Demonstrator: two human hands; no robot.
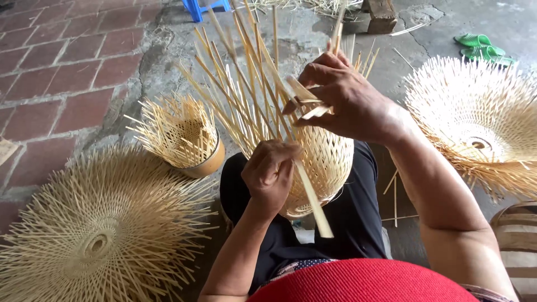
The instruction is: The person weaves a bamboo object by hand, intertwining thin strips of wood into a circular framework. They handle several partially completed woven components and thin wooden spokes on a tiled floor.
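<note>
1. Pale, matt bamboo-strip basket (324,159), tightly woven, with loose smooth slats fanning upward.
2. Flat round woven bamboo pieces (100,229), dry and bristly at the edges.
3. Rough grey concrete floor (302,39) beside matt red brick paving (61,72).
4. Ribbed red cloth garment (363,282).

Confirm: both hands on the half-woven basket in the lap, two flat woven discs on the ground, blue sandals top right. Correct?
Not quite. The head view shows the sandals top right are green, not blue. The rest holds: left hand and right hand work the half-woven basket in the lap, with woven discs left and right.
</note>
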